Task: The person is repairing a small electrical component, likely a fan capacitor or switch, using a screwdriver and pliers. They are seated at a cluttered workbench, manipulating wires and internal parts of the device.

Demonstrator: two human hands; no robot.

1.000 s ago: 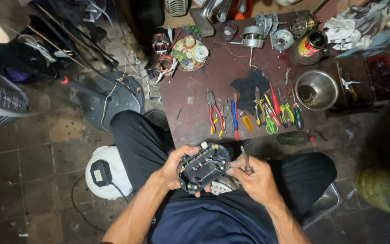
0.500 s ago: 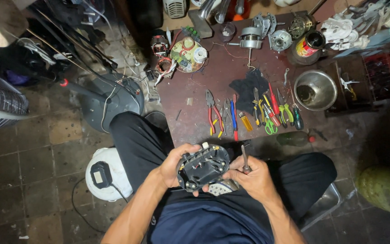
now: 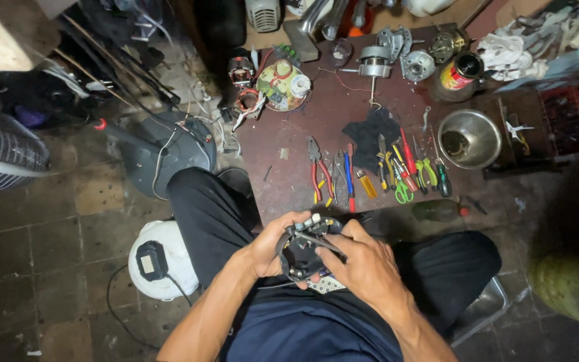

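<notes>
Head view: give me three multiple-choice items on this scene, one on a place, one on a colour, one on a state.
1. Where does the metal bowl sit?
A. on the right part of the dark mat
B. on the person's lap
C. on the white round unit

2. What colour are the handles of the pliers at the left end of the tool row?
A. blue
B. red
C. white

3. How is the black motor part held?
A. lying free on the floor
B. in the right hand alone
C. between both hands

Answers: 1 A, the bowl stands on the mat beside the tools. 2 B, both grips are red. 3 C, the left hand cups its side and the right hand covers it from the right.
</notes>
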